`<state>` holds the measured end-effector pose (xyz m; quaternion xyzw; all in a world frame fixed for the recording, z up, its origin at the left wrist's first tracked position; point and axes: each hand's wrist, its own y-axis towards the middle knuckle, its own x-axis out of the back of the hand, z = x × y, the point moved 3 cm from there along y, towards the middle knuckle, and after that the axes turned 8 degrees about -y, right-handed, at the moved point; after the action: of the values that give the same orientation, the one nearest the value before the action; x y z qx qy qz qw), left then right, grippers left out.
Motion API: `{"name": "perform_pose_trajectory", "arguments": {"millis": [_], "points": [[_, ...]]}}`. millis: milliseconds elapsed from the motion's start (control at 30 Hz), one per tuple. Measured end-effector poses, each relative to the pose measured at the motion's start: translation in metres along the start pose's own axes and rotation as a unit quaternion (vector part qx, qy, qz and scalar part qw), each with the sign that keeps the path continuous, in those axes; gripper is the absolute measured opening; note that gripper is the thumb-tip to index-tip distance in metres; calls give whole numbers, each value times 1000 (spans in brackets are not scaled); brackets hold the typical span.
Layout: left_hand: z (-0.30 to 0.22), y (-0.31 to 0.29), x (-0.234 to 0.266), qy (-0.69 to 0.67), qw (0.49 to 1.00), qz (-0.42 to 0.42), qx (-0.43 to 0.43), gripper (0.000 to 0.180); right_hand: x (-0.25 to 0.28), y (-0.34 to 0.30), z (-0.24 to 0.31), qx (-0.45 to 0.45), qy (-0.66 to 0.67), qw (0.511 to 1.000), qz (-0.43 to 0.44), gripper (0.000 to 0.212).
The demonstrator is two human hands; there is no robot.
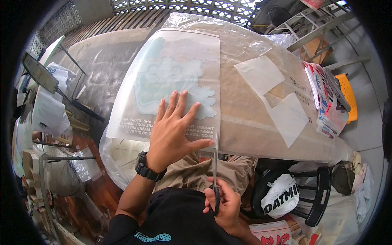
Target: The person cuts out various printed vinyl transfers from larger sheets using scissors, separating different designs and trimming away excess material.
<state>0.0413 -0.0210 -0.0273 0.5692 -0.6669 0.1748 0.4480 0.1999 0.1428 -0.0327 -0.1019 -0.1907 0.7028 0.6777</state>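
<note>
My left hand (173, 126) lies flat, fingers spread, on a translucent sheet (122, 98) with a pale blue mask print and mirrored lettering. A black watch (148, 167) circles that wrist. In my right hand (227, 204) is a pair of scissors (215, 175) with dark handles. Its long blades point away from me and meet the sheet's near right edge, close to my left thumb. Whether the blades are parted is hard to make out. To the right, two whitish film pieces (288, 120) lie on the plastic-covered table (241, 139).
Folded printed papers (324, 98) and a yellow plastic item (347, 98) sit past the table's right edge. A black chair (318, 196) with a white plastic bag (281, 198) stands at my right. Metal frames (45, 77) holding sheets rise on the left; a ladder (314, 28) leans at far right.
</note>
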Motion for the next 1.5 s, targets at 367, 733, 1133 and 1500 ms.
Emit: {"name": "perform_pose_trajectory", "arguments": {"millis": [367, 733, 1133, 1500], "points": [[2, -1, -4, 11, 1000, -1, 1, 101, 1, 17, 14, 75, -44, 996, -26, 70], [-1, 0, 0, 3, 1000, -7, -5, 97, 4, 33, 24, 70, -54, 996, -22, 69], [1, -1, -2, 10, 1000, 3, 4, 103, 4, 53, 38, 60, -19, 998, -27, 66], [-2, 0, 2, -7, 1000, -1, -4, 90, 7, 78, 61, 57, -39, 997, -25, 63]]}}
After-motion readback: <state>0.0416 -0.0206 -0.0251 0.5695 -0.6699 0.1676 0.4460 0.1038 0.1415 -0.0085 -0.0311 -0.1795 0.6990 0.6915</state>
